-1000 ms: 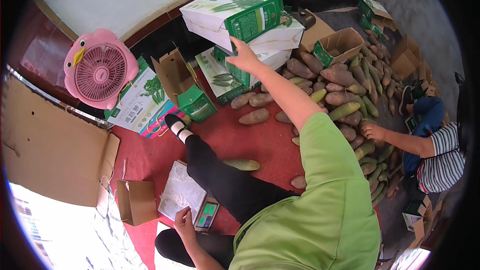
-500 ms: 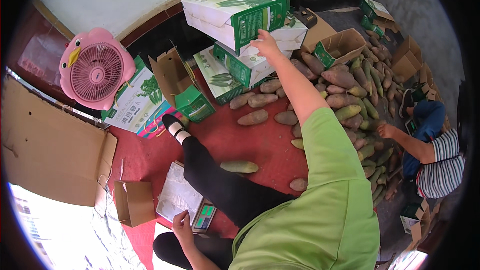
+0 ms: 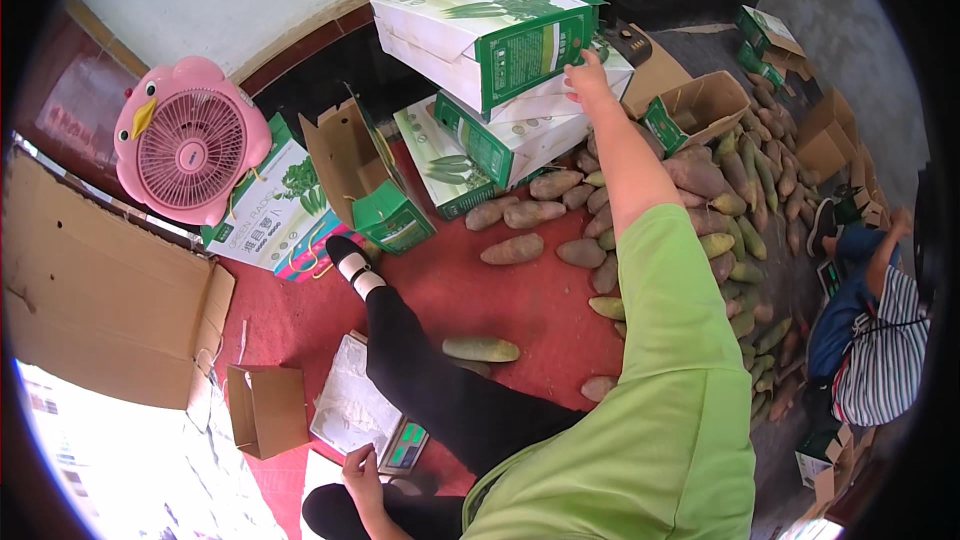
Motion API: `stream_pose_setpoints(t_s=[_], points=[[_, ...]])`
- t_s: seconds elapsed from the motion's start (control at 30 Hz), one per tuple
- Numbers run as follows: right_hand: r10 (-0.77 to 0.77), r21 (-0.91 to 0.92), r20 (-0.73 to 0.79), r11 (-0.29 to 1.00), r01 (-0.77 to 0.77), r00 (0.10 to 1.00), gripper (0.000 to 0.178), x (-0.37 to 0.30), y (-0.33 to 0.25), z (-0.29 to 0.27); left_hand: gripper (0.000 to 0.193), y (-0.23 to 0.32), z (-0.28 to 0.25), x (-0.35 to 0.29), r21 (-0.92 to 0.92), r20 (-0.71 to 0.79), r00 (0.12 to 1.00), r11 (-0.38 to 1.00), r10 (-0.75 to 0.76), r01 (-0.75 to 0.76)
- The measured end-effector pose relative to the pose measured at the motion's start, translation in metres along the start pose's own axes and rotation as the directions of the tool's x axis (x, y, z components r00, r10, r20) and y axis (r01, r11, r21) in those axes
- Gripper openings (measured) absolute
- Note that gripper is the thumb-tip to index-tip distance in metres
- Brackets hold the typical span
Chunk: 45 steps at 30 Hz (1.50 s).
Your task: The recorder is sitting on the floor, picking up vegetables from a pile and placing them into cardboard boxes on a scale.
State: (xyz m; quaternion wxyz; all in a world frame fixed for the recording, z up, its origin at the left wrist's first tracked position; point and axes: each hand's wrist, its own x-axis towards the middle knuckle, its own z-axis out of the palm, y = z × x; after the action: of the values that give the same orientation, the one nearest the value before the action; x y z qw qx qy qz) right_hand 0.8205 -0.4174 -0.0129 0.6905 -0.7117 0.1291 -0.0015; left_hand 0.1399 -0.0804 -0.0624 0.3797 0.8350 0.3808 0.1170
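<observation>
At the top, my right hand (image 3: 590, 80) reaches out with its fingers apart. It touches the green end of a white-and-green carton (image 3: 485, 25) lying on top of a stack. More cartons lie under it, including a tilted white one (image 3: 545, 135) and one on the floor (image 3: 445, 165). Low in the view, my left hand (image 3: 362, 480) is loosely closed beside a digital scale (image 3: 355, 405) with a lit green display. Its curled fingers hide whatever they hold, if anything. A green radish (image 3: 480, 349) lies on the red floor covering beyond my outstretched leg.
A large heap of muddy radishes (image 3: 700, 175) spreads to the right, with an open carton (image 3: 700, 110) at its edge. A co-worker in a striped shirt (image 3: 885, 365) sits far right. Left are a pink fan (image 3: 190, 140), another open carton (image 3: 345, 155) and a small brown box (image 3: 268, 410).
My right hand has slid right along the green end of the top carton, away from its lower edge. The view has shifted slightly. The co-worker's arm has drawn back from the heap.
</observation>
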Motion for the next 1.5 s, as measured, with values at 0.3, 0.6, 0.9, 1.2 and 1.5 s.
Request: stream_pose_setpoints(t_s=[0.3, 0.6, 0.9, 1.2, 1.5], points=[[0.042, -0.022, 0.059, 0.999, -0.040, 0.997, 0.069, 0.005, -0.019, 0.008, 0.015, -0.003, -0.003, 0.000, 0.067, 0.015, 0.996, 0.994, -0.089, 0.087], [0.069, 0.218, 0.232, 0.968, -0.121, 0.970, 0.076, -0.001, -0.018, 0.010, 0.015, -0.002, -0.003, -0.001, 0.022, 0.018, 0.996, 0.996, -0.083, 0.083], [-0.076, 0.249, 0.272, 0.968, 0.006, 0.959, 0.059, -0.058, -0.047, 0.053, 0.016, -0.004, -0.010, -0.004, 0.031, -0.014, 1.000, 0.999, -0.013, 0.013], [-0.491, -0.324, 0.398, 0.715, 0.619, 0.775, 0.050, -0.140, -0.086, 0.064, 0.017, 0.008, -0.022, -0.014, 0.001, -0.037, 0.999, 1.000, 0.027, -0.027], [-0.510, -0.190, 0.687, 0.561, 0.806, 0.517, 0.035, -0.256, -0.114, 0.046, 0.017, 0.022, -0.037, -0.021, 0.001, -0.050, 0.998, 0.999, 0.034, -0.034]])
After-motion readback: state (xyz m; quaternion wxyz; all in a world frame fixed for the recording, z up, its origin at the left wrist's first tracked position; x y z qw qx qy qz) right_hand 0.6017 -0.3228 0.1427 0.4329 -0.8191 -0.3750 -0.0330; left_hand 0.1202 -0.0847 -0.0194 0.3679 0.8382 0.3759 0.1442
